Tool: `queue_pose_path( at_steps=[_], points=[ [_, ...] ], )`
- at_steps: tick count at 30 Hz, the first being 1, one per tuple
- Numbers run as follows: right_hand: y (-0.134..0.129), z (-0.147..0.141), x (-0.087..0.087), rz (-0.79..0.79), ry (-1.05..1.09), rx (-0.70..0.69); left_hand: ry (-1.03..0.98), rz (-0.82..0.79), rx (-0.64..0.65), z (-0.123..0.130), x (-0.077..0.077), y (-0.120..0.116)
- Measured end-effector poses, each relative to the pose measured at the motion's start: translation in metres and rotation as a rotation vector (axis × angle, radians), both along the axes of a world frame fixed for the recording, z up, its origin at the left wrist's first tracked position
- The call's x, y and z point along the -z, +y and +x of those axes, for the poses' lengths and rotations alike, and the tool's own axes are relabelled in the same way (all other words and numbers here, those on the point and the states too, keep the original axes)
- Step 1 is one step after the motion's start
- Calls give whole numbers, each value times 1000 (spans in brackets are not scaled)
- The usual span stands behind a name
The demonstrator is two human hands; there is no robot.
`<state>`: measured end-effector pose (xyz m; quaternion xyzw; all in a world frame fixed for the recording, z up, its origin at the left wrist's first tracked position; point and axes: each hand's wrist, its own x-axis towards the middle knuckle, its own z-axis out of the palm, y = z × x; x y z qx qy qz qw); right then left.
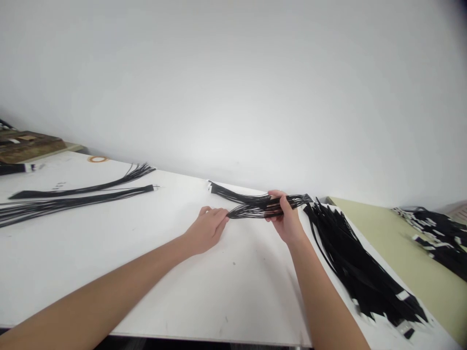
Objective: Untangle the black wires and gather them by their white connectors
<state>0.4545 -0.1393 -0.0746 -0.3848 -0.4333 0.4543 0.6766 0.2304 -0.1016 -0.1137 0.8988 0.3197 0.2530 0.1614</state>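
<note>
A bundle of thin black cables (251, 210) stretches between my hands above the white table (219, 287). My left hand (208, 228) pinches the near left end, where the strands draw together. Around the middle and right part of the bundle, my right hand (284, 216) is closed, thumb on top and fingers beneath. A second branch of the cables runs up and left to a white-tipped end (210, 187) near the table's back edge. The right tips of the strands lie just past my right hand, beside a pile of black cables (346, 257).
Long black cable bundles (87, 198) lie at the left. A roll of tape (98, 159) rests near the back edge, with a brown block (32, 146) farther left. On the right, a pale green surface (397, 248) carries more black cables (438, 231). A white wall stands behind.
</note>
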Motion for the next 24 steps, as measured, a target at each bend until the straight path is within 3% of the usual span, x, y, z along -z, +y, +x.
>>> queue_pose_path(
  at_steps=[5, 9, 18, 24],
  points=[
    [-6, 0, -4, 31, 68, -164, -123, -267, -32, 0, 1, -2],
    [-3, -4, -4, 30, 122, -113, -220, -456, 49, 0, -2, -6],
    [2, -8, -5, -56, 227, -34, -50, -224, 70, 1, -3, -10],
    [3, 0, -7, -73, 211, -9, -31, -215, 86, 0, -7, -12]
  ],
)
